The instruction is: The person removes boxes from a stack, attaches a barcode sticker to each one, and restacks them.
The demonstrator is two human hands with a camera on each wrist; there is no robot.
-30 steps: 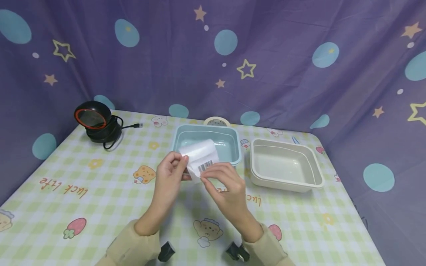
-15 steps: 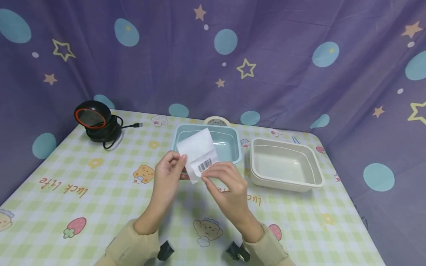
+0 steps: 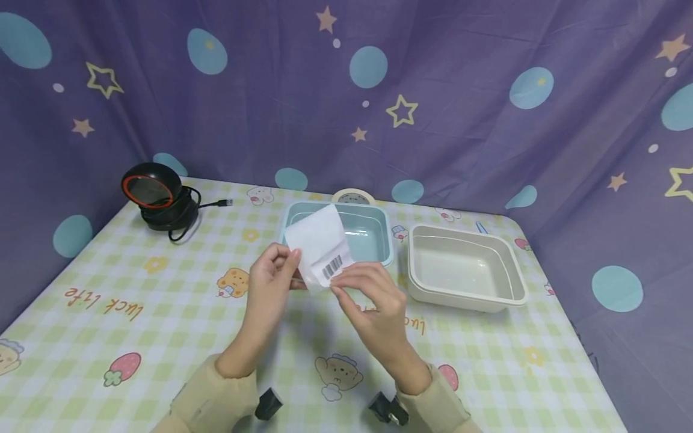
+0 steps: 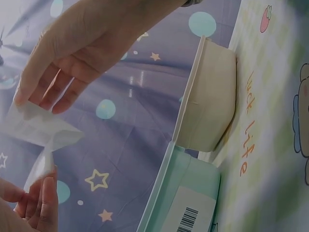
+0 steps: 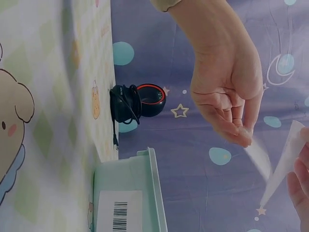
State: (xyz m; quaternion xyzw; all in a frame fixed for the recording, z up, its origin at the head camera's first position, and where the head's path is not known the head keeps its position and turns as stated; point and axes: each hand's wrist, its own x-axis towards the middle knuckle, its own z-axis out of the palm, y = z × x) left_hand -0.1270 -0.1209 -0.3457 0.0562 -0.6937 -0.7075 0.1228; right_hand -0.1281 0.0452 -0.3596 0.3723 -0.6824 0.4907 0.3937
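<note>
Between both hands, over the teal bin [image 3: 381,237], is a white paper label [image 3: 319,237] with a printed barcode. My left hand [image 3: 267,285] pinches its left edge, and my right hand [image 3: 379,300] pinches the lower right corner near the barcode. Both wrist views show two white layers spread in a V and meeting at a fold. In the left wrist view the right hand [image 4: 84,53] holds the upper layer [image 4: 36,125]. The left hand [image 5: 227,87] pinches the other layer [image 5: 258,157] in the right wrist view. Another barcode label [image 5: 120,212] is on the teal bin's near side.
To the right stands a cream bin [image 3: 460,299]. A black round device [image 3: 154,195] with an orange ring and a USB cable sits far left. Behind the teal bin shows a round cream-edged object [image 3: 353,196]. A purple curtain [image 3: 303,120] hangs behind the table.
The label's far end, bent over a second ago, has lifted and flattened into an upright sheet. My right hand has shifted slightly right, and its corner of the label has risen a little.
</note>
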